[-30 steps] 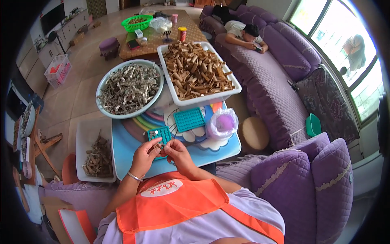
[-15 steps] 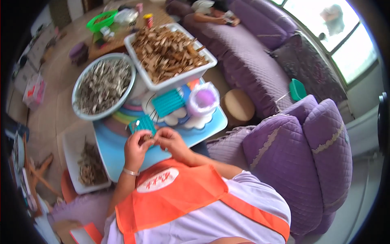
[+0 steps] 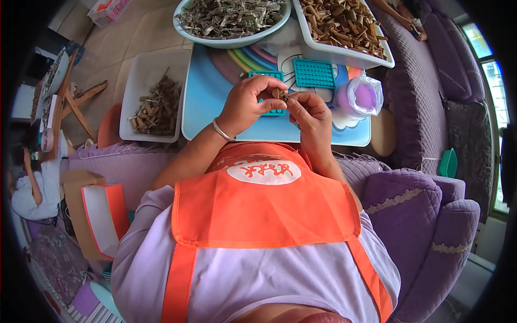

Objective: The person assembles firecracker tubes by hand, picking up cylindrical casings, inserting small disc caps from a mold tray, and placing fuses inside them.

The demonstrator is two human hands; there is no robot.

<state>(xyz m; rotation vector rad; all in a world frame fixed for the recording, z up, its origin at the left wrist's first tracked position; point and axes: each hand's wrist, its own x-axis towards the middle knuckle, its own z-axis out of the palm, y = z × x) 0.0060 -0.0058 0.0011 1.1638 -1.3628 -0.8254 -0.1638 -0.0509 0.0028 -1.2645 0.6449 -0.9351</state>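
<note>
Your view tips down and swings round, and your hands shift over the near teal tray.
Your left hand (image 3: 250, 105) now covers the middle of the near teal tray (image 3: 277, 112), parts showing above and below it; a second ago the far half lay beyond your fingers. The brown piece (image 3: 279, 95) at your fingertips shows more clearly. The round basin (image 3: 237, 42) and white tub (image 3: 349, 58) slide up until the top edge cuts both, and the far table leaves view. Your orange apron (image 3: 266, 212) sits squarer, its straps showing longer. At the left edge, another person's bare arm (image 3: 33, 177) comes in.
</note>
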